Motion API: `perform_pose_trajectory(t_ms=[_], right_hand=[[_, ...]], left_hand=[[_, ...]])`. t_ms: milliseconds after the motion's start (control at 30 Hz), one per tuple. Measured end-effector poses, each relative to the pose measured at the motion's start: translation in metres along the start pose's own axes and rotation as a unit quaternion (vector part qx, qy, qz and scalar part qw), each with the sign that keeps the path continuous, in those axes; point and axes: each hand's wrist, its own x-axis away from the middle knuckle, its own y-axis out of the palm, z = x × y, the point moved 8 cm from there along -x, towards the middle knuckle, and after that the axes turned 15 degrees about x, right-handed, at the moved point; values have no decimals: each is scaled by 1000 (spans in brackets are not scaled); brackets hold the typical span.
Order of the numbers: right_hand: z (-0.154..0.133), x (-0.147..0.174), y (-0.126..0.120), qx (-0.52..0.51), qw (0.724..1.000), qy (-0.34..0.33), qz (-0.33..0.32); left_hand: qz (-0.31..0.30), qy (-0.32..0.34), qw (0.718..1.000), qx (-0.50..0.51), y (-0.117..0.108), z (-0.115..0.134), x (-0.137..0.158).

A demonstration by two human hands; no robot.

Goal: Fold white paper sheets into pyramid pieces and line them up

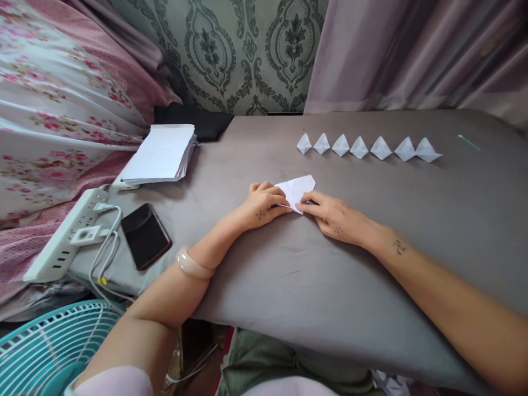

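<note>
Has a teal fan (58,352) at near left, then a white power strip (78,220), a dark phone (146,236) and, farther off, a stack of paper (163,151). At the middle of the grey table (256,146), clamps the left part of a folded sheet (300,187) in the left hand (266,204). Touches its near right edge with the right hand (332,214); cannot tell pinch from press. At far right, has seven paper pieces (358,147) in a row, then a thin stick (469,142).
</note>
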Motion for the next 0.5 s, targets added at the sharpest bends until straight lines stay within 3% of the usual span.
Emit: perform_pose_trajectory(t_ms=[233,500], right_hand=[[8,11,-2,-52,995,-15,83],[7,12,-5,-76,993,-27,85]], left_hand=[[35,-84,990,106,-1,-10,-12],[27,-149,971,184,4,-27,-18]])
